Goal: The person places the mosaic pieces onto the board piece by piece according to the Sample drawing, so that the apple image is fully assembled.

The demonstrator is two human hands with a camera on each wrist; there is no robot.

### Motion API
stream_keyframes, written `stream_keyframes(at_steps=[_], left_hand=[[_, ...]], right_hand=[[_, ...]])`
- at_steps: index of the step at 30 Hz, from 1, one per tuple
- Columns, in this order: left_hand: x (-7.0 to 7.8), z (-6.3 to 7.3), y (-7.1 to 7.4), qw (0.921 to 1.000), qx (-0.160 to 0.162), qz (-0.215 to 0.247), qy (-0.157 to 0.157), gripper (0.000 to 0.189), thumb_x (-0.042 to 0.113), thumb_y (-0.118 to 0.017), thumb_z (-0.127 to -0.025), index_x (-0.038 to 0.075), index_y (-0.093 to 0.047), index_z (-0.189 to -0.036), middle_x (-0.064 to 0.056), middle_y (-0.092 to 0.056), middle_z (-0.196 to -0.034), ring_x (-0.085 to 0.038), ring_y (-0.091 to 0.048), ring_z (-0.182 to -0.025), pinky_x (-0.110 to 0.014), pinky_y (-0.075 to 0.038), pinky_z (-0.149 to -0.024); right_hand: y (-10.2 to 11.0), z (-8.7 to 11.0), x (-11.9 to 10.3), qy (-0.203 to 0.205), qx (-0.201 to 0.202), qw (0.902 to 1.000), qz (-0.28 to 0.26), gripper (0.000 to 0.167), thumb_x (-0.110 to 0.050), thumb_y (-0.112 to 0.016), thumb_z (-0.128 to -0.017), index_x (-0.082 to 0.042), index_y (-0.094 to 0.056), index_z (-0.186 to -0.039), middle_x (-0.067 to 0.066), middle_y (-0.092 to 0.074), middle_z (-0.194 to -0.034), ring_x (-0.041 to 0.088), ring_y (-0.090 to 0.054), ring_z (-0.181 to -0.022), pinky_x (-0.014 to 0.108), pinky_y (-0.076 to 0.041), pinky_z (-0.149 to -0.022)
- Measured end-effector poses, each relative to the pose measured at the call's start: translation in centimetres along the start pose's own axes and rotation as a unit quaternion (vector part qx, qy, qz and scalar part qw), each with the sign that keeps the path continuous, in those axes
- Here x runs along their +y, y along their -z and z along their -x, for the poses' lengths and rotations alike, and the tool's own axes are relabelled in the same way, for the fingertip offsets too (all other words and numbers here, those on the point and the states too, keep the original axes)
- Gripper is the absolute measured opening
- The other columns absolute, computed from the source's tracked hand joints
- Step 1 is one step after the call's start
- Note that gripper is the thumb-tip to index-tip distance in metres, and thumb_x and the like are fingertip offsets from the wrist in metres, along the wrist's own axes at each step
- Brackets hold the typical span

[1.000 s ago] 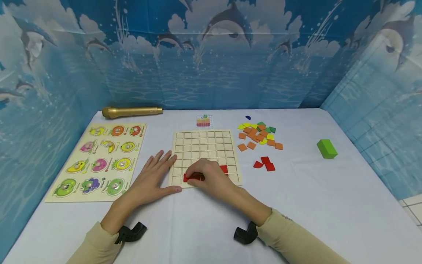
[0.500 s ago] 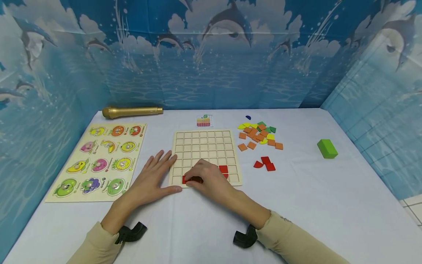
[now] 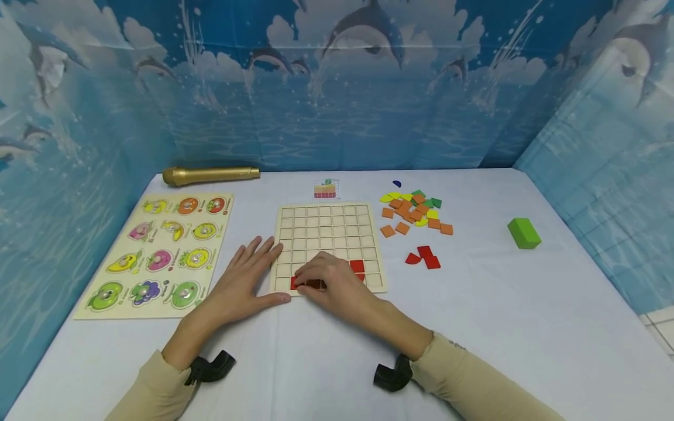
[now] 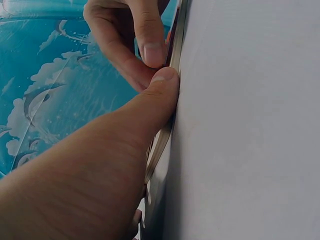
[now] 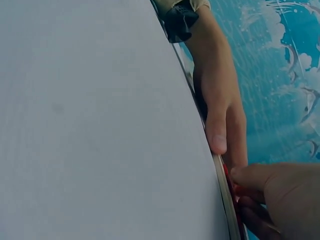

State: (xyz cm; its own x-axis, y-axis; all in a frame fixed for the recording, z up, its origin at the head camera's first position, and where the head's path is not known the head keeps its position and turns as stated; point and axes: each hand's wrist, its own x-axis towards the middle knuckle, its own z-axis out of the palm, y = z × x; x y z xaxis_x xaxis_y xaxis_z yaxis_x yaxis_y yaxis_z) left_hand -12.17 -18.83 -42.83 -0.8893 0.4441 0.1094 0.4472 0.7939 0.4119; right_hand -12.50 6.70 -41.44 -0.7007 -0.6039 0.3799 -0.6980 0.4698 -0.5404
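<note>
A wooden grid board (image 3: 325,230) lies on the white table in the head view. My left hand (image 3: 243,286) rests with spread, straight fingers against its left edge, thumb at the near corner. My right hand (image 3: 339,283) is over the near rows, curled thumb and fingers pinching a red tile (image 3: 293,283) near the lower left. A red square (image 3: 357,266) sits in the grid to the right of this hand; part of another red piece shows below it. My right hand hides several cells. In the right wrist view, the thumb and fingers meet at red (image 5: 226,170) along the board's edge.
Right of the board lie several orange tiles (image 3: 402,228) mixed with yellow and green pieces, and loose red pieces (image 3: 433,262). A picture card (image 3: 326,189) is behind the board. A fruit puzzle (image 3: 121,241), gold microphone (image 3: 210,175) and green block (image 3: 523,233) stand around.
My right hand has shifted very slightly left with the red tile and stays low on the board. The left hand holds its place. The head view has tilted slightly.
</note>
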Motion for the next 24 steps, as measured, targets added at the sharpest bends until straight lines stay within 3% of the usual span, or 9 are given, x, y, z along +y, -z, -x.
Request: stream_keyframes(at_steps=[6,11,18,24], left_hand=[[-0.2,0.0,-0.1,0.9999,-0.002,0.012,0.006,0.107,0.065,-0.078,-0.085,0.016,-0.032,-0.167,-0.01,-0.025,-0.175,-0.036,-0.011,-0.165,-0.059,-0.005,-0.133],[-0.2,0.0,-0.2,0.9999,0.001,0.01,0.006,0.107,0.068,-0.077,-0.084,0.017,-0.032,-0.167,-0.009,-0.025,-0.175,-0.035,-0.011,-0.165,-0.058,-0.005,-0.133],[-0.2,-0.1,-0.4,0.9999,0.009,0.008,-0.001,0.106,0.066,-0.078,-0.084,0.015,-0.034,-0.166,-0.011,-0.026,-0.175,-0.037,-0.012,-0.164,-0.059,-0.007,-0.133],[-0.2,0.0,-0.2,0.9999,0.012,0.008,0.0,0.106,0.065,-0.078,-0.084,0.014,-0.034,-0.166,-0.012,-0.027,-0.174,-0.037,-0.013,-0.164,-0.059,-0.008,-0.133]], right_hand=[[1.4,-0.1,1.0,-0.038,0.004,0.9992,-0.012,0.017,-0.017,-0.083,-0.093,-0.015,-0.082,-0.11,-0.006,-0.078,-0.106,0.01,-0.066,-0.101,0.029,-0.058,-0.087],[4.0,0.9,2.6,-0.085,0.018,0.9961,-0.013,0.024,-0.015,-0.085,-0.09,-0.012,-0.082,-0.114,-0.001,-0.079,-0.107,0.015,-0.07,-0.098,0.035,-0.062,-0.086],[9.5,4.3,5.8,-0.155,0.026,0.987,0.036,0.027,-0.011,-0.085,-0.089,-0.011,-0.081,-0.116,0.003,-0.079,-0.111,0.022,-0.075,-0.097,0.044,-0.064,-0.085],[14.2,7.4,7.8,-0.217,-0.025,0.9711,0.096,0.037,-0.013,-0.088,-0.086,-0.008,-0.077,-0.121,0.009,-0.077,-0.112,0.026,-0.07,-0.098,0.049,-0.064,-0.086]])
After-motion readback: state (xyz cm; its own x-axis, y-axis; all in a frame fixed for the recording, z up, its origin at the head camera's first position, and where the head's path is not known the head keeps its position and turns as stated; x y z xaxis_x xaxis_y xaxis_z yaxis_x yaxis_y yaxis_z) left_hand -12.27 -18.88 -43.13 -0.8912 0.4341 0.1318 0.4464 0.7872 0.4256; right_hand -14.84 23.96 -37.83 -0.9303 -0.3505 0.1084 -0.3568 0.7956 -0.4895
